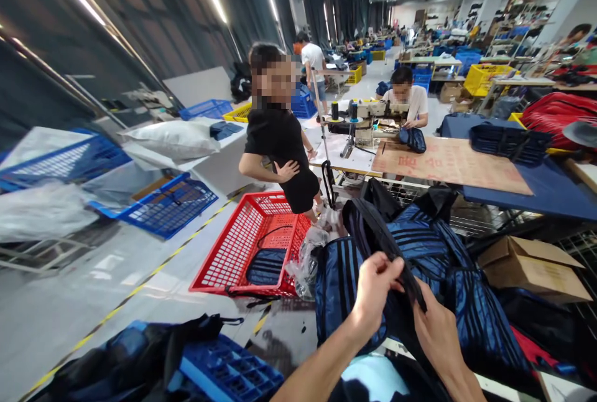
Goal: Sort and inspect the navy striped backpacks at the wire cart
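My left hand (375,290) pinches the edge of a black fabric strip (385,237), thumb against fingers. Lower on the same strip, my right hand (436,327) is closed around it, thumb along its edge. The strip slants up and away from my hands, over a pile of navy bags (429,240) with black stripes. One striped bag panel (333,284) hangs just left of my left hand. Whether the strip is sewn to one of these bags, I cannot tell.
A red basket (224,237) holds a striped piece. Beside it stands a person in black (275,134); another person (415,103) sits at a sewing machine (373,112). An open cardboard box (532,268) is at right, a blue crate (228,368) at lower left.
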Action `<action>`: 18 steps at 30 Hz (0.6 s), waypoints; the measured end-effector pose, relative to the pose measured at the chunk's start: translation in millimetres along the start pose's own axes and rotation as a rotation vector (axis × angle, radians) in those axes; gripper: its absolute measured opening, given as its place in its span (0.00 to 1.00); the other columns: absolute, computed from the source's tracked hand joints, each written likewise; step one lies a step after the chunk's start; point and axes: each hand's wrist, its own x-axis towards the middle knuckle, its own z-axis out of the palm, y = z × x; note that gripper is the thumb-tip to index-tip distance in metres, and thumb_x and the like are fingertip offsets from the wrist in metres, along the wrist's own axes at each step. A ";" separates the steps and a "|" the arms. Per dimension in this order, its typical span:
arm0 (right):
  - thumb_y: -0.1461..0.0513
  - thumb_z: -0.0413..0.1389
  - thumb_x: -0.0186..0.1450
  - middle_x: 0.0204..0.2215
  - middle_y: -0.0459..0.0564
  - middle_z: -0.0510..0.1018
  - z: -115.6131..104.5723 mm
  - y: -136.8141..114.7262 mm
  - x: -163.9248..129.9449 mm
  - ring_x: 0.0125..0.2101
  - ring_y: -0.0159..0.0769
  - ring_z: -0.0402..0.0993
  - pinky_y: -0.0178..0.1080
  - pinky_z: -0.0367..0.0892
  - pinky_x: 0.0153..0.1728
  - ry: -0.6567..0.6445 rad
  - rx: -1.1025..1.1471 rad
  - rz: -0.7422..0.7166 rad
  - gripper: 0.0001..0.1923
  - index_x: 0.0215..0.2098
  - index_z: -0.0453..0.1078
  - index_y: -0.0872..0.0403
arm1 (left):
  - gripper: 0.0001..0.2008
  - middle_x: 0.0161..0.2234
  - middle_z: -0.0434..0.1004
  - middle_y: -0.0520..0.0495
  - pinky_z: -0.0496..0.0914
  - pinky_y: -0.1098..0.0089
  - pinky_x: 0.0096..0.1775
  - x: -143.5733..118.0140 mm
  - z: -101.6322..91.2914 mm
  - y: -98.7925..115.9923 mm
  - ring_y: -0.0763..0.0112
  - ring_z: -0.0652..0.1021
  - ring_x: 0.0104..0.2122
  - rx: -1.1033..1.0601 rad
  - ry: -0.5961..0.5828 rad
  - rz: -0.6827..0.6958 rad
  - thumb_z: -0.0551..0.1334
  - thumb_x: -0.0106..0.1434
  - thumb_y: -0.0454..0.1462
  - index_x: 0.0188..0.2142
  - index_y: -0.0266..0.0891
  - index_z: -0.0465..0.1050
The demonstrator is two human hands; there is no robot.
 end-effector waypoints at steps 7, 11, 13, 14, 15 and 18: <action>0.51 0.57 0.75 0.61 0.53 0.85 -2.8 -1.2 -5.3 0.59 0.52 0.85 0.49 0.83 0.57 -0.089 0.281 0.128 0.26 0.69 0.75 0.45 | 0.21 0.34 0.75 0.51 0.69 0.71 0.41 -10.7 4.5 3.1 0.69 0.73 0.36 -0.017 -0.116 0.088 0.78 0.63 0.54 0.36 0.41 0.80; 0.45 0.62 0.73 0.76 0.51 0.69 -10.9 -4.2 -4.7 0.74 0.48 0.67 0.51 0.69 0.72 -0.179 0.545 0.196 0.40 0.79 0.61 0.43 | 0.25 0.32 0.68 0.52 0.66 0.68 0.43 -1.1 5.2 3.1 0.68 0.68 0.36 0.047 -0.205 0.071 0.69 0.71 0.58 0.31 0.41 0.72; 0.41 0.61 0.73 0.77 0.51 0.68 -13.1 -5.5 -0.7 0.76 0.47 0.62 0.52 0.62 0.75 -0.094 0.571 0.256 0.42 0.80 0.59 0.43 | 0.27 0.32 0.67 0.51 0.67 0.66 0.46 -3.6 6.1 -7.3 0.67 0.68 0.36 0.085 -0.290 0.031 0.66 0.73 0.59 0.30 0.41 0.69; 0.38 0.59 0.73 0.75 0.52 0.70 -12.9 -6.1 1.6 0.76 0.48 0.63 0.51 0.61 0.76 -0.014 0.561 0.306 0.42 0.78 0.61 0.45 | 0.28 0.33 0.68 0.51 0.68 0.65 0.47 -6.5 7.5 -13.2 0.67 0.68 0.37 0.102 -0.332 0.021 0.64 0.73 0.61 0.30 0.42 0.69; 0.36 0.58 0.73 0.72 0.54 0.74 -11.9 -6.4 3.9 0.74 0.50 0.66 0.51 0.63 0.74 0.069 0.544 0.357 0.42 0.76 0.65 0.47 | 0.28 0.34 0.69 0.50 0.69 0.64 0.48 -10.4 9.9 -18.5 0.66 0.69 0.38 0.121 -0.371 0.023 0.63 0.74 0.62 0.30 0.42 0.68; 0.32 0.56 0.70 0.57 0.57 0.85 -8.1 -0.6 11.0 0.58 0.54 0.80 0.49 0.74 0.60 0.240 0.455 0.416 0.41 0.65 0.75 0.52 | 0.29 0.42 0.75 0.45 0.69 0.62 0.55 -25.6 22.3 -26.8 0.63 0.73 0.45 0.207 -0.483 0.082 0.61 0.75 0.62 0.29 0.42 0.67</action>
